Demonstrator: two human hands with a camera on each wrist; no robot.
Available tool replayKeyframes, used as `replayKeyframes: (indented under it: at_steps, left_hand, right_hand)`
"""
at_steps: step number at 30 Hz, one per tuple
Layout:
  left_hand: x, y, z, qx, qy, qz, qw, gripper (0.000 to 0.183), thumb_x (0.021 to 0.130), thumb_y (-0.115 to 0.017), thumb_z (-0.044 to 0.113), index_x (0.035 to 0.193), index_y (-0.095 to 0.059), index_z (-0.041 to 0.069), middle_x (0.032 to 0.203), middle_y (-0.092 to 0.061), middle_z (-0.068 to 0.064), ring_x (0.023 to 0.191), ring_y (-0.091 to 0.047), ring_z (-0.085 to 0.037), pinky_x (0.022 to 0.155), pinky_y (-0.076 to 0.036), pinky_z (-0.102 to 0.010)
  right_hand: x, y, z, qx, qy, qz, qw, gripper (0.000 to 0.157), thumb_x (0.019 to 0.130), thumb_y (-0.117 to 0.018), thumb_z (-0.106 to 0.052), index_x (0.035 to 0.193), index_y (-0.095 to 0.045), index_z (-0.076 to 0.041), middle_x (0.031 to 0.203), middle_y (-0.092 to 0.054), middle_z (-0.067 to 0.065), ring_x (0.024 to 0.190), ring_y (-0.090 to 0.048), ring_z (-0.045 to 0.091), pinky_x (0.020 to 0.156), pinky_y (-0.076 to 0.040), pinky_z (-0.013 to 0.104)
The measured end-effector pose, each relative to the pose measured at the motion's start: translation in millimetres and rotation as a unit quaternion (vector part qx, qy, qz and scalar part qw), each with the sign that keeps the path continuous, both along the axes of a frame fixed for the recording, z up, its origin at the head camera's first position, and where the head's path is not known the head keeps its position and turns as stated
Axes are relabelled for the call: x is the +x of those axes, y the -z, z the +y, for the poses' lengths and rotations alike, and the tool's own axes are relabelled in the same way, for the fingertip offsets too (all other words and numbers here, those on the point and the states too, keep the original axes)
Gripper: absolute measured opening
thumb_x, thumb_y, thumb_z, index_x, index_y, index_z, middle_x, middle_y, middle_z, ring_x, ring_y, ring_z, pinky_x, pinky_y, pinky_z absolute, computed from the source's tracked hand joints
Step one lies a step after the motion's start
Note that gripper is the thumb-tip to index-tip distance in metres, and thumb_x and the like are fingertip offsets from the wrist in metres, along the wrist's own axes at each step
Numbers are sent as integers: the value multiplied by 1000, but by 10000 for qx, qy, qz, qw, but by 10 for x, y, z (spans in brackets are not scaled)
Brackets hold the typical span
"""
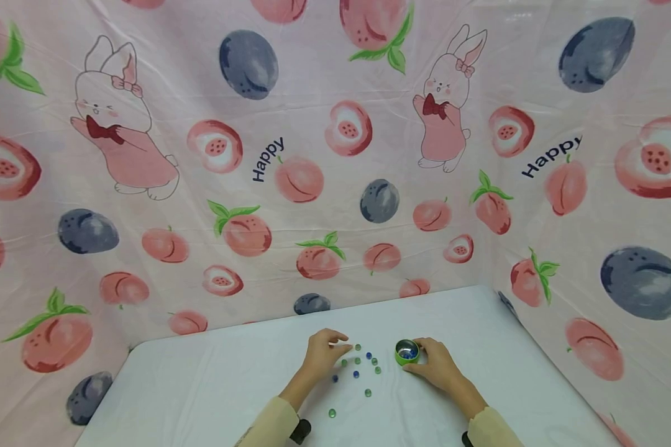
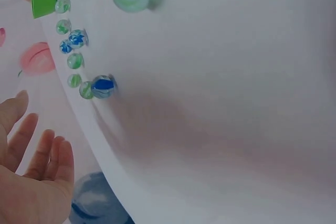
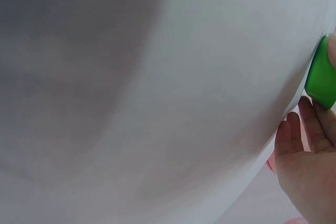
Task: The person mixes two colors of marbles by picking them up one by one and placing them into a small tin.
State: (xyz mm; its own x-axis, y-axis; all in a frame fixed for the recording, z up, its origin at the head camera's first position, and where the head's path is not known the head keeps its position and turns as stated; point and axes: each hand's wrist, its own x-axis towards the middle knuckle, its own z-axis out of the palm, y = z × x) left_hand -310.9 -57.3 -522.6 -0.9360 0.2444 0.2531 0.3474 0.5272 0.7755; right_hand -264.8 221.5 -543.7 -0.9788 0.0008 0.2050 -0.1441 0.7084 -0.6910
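Ten marbles loose on the white table point(image 1: 201, 385), seven green, three blue, most of them between my hands. Left hand point(image 1: 320, 355): fingers and thumb parted, nothing held, tips pointing right. Relation that counts: one green marble point(image 1: 358, 347) lies just right of those tips; another green one point(image 1: 343, 362) sits just below the thumb, on my side of it. Contact can't be told from the head view; in the left wrist view the hand looks apart from all of them. Marbles are round, no long axis to line up with. Left hand is the nearer to both. Right hand point(image 1: 437, 366): gripping the green cup point(image 1: 402, 362), thumb on the near side, fingers round the far side. Cup looks upright, round mouth up, shiny inside, with blue marbles point(image 1: 407, 355) in it; can't count them. From my left fingertips it lies rightward, past the loose cluster, roughly level. Two green stragglers lie nearer me. Writing: "Happy" point(image 1: 268, 159) in dark slanted letters, twice on the fruit-print backdrop point(image 1: 313, 74). No brand or label legible on the cup.
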Motion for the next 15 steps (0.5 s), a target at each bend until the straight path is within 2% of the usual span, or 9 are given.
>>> replayKeyframes:
  at_steps: [8,15]
  left_hand:
    - [135,67,-209,-52,-15,-70,10000,22,90,-83,10,106,-78,-4,110,-73,-17,106,-68,-37,91,-59,-52]
    - [238,111,-313,-80,-64,-205,9997,19,89,-84,11,103,-78,-1,108,-74,-15,103,-69,-35,90,-59,-49]
  right_hand:
    - [3,-6,3,22,25,-57,10000,55,78,-95,-14,122,-69,5,114,-72,12,109,-66,31,100,-53,53]
    - [11,-14,-2,12,22,-52,10000,55,77,-95,-13,122,-69,6,114,-72,13,109,-66,31,100,-53,53]
